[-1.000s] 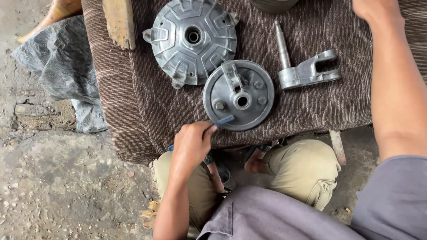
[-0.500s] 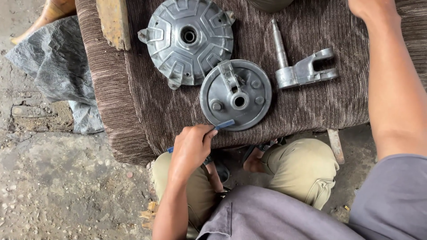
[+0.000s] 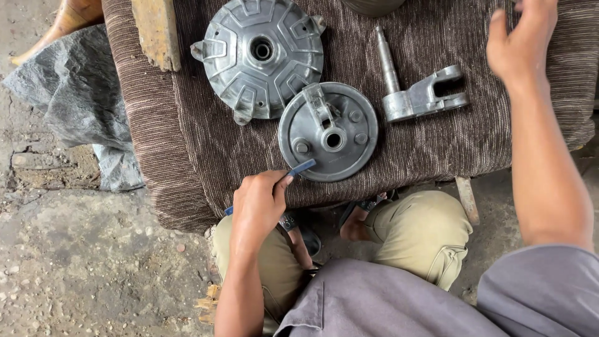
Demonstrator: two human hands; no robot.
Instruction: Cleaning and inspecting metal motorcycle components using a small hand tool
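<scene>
Right hand [image 3: 521,37] has come back into view since the earlier frames: then only the wrist showed at the top edge, now the palm and loosely spread fingers hang over the cloth, up and to the right of the round backing plate [image 3: 329,131]. It grips nothing, and I cannot tell whether it touches the cloth.

Left hand [image 3: 257,206] has hardly shifted. It is closed around a thin blue tool [image 3: 302,167], thumb and forefinger pinching near the front end; the tip lies at the lower left rim of the backing plate, seemingly touching. The tool's rear end pokes out behind the hand.

Parts unchanged relative to the backing plate:
- ribbed hub drum [image 3: 259,57] up and to the left, its edge overlapped by the plate.
- forked shaft piece [image 3: 419,93] to the right, apart from the plate.
- wooden block [image 3: 154,31] far left, beyond the drum.

All rest on the brown ribbed cloth [image 3: 206,143].

Judgement: with the tool tip at the rim, work on the plate continues; the right hand is free and not steadying the plate.
</scene>
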